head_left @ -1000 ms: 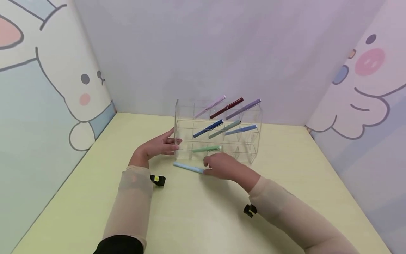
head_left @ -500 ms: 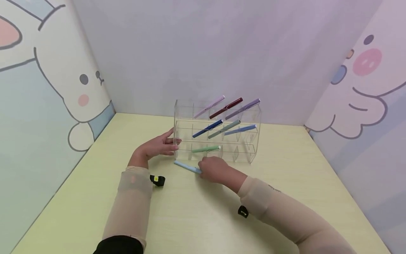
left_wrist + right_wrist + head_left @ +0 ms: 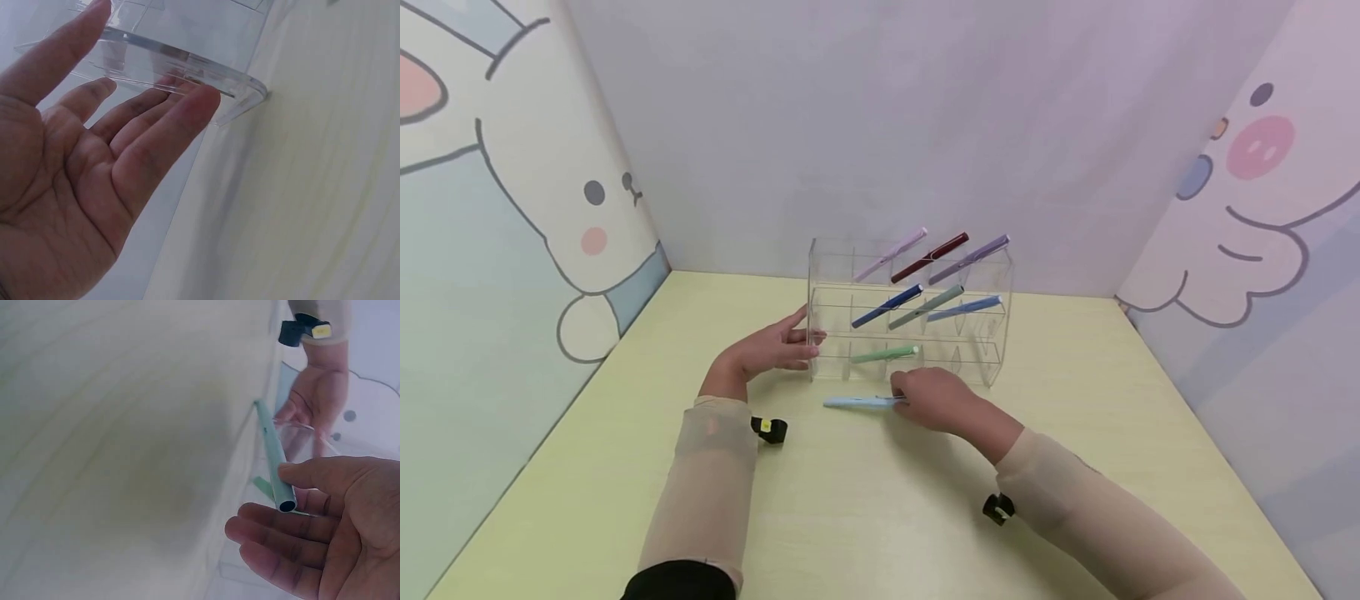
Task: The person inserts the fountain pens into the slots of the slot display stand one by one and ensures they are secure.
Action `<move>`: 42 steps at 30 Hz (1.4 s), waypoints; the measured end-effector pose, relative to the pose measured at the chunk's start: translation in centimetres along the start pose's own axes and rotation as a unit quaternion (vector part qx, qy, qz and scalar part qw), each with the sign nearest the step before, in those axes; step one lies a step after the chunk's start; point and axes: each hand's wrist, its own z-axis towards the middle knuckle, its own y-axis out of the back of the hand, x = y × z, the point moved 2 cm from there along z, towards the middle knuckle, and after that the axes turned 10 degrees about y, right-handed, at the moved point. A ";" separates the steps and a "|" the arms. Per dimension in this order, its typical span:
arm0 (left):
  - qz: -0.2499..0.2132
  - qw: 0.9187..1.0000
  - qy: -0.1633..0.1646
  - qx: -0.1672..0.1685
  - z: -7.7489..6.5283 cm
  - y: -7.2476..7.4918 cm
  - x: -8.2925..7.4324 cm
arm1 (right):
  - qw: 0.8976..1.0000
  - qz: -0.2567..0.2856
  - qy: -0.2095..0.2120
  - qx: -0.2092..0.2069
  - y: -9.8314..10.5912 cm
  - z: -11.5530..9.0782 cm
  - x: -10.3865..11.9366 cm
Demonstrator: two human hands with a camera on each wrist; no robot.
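My right hand (image 3: 938, 402) pinches one end of a light blue pen (image 3: 856, 402) between thumb and index finger, in front of the clear rack (image 3: 810, 271). In the right wrist view the pen (image 3: 270, 440) shows a dark round hole at its near end, and the other fingers are loosely bent. My left hand (image 3: 772, 346) is at the rack's left side, fingertips at the clear panel. Its fingers are spread and mostly straight in the left wrist view, some seen through the rack's clear edge (image 3: 181, 56). A light green pen (image 3: 884, 354) lies in the bottom tier.
The middle tier bears a dark blue pen (image 3: 887, 306), a grey-green pen (image 3: 927, 307) and a blue pen (image 3: 966, 308). On the top tier lie a pink pen (image 3: 891, 254), a dark red pen (image 3: 930, 257) and a purple pen (image 3: 970, 259). Walls border the table (image 3: 865, 517).
The light blue pen has turned to lie nearly level across the head view. My right hand first shifted left, then back right with the pen. My left hand stays at the rack.
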 end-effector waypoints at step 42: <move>-0.005 1.000 0.000 -0.001 -0.4 -0.1 0.0 | 0.975 0.139 0.007 -0.171 4.4 -3.7 -4.2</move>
